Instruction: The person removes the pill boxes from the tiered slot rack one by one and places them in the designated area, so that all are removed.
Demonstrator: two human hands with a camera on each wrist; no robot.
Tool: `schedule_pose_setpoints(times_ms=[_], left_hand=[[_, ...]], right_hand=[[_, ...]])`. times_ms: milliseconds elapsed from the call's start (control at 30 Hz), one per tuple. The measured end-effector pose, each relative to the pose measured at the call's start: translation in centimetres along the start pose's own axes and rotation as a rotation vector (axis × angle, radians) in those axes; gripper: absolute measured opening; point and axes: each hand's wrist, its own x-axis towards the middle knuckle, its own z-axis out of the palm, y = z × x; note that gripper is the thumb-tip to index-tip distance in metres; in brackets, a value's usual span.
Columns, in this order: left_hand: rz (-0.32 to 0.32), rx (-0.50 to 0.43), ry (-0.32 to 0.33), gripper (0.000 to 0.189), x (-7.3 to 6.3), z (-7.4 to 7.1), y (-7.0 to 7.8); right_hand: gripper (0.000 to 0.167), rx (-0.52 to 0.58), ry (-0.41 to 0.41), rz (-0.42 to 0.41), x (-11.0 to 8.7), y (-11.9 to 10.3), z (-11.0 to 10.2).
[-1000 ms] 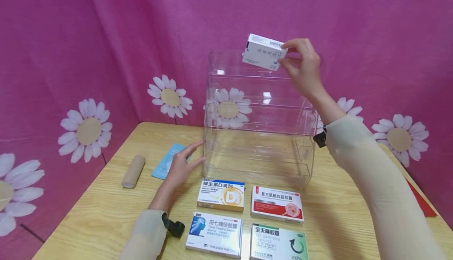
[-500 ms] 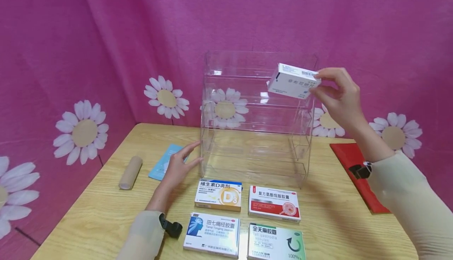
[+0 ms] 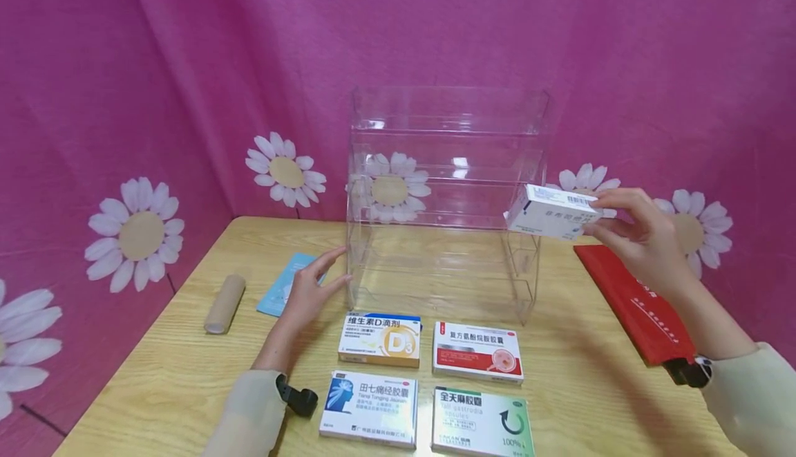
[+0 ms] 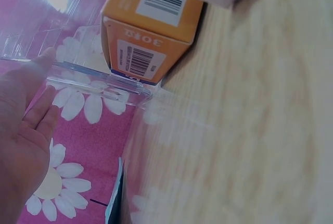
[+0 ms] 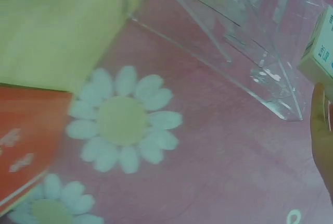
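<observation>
A clear acrylic tiered rack (image 3: 448, 131) stands on the table. My left hand (image 3: 311, 290) is at its left side, fingers extended with the tips at the side panel; the left wrist view shows the hand (image 4: 26, 125) along the clear edge. Between thumb and fingers, my right hand (image 3: 649, 243) pinches the right end of a white medicine box (image 3: 553, 216), held up and overlapping the rack's right edge. In front of the rack lie an orange-and-white vitamin D box (image 3: 379, 339), a red-and-white capsule box (image 3: 477, 352), a blue-and-white box (image 3: 369, 408) and a green-and-white box (image 3: 481, 421).
Left of the rack lie a brown cardboard tube (image 3: 225, 305) and a light blue packet (image 3: 286, 285), partly behind my left hand. A flat red packet (image 3: 634, 301) lies at the right, under my right forearm. Pink cloth (image 3: 460, 21) with daisies hangs behind the table.
My right hand has brought the white medicine box down and to the right, from above the rack's top to beside its right edge. The left hand stays at the rack's side.
</observation>
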Motion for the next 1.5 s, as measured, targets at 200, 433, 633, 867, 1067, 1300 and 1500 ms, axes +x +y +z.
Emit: schedule_pose_setpoints(times_ms=[200,433,633,867,1067,1300,1500], left_hand=[[-0.004,-0.003,-0.008,0.052,0.1,0.0,0.1],[-0.006,0.001,-0.01,0.052,0.3,0.0,0.3],[-0.016,-0.004,-0.009,0.053,0.3,-0.1,0.2],[-0.027,-0.015,-0.014,0.053,0.1,0.0,0.0],[-0.027,-0.043,-0.01,0.052,0.0,0.1,-0.4],[-0.017,-0.037,-0.014,0.052,-0.1,0.2,-0.2],[-0.016,-0.011,-0.022,0.053,-0.1,0.0,0.2]], right_hand=[[0.049,-0.058,-0.082,0.039,-4.1,0.2,-1.0],[0.054,-0.08,-0.164,0.064,-8.2,0.6,-1.2],[0.053,-0.003,-0.25,0.142,-11.5,1.0,-1.5],[0.047,0.069,-0.354,0.192,-14.0,1.2,-1.7],[0.039,0.026,-0.456,0.261,-15.0,1.5,-1.8],[0.034,0.021,-0.493,0.314,-15.3,2.1,-1.9],[0.032,0.052,-0.528,0.335,-15.0,2.7,-2.0]])
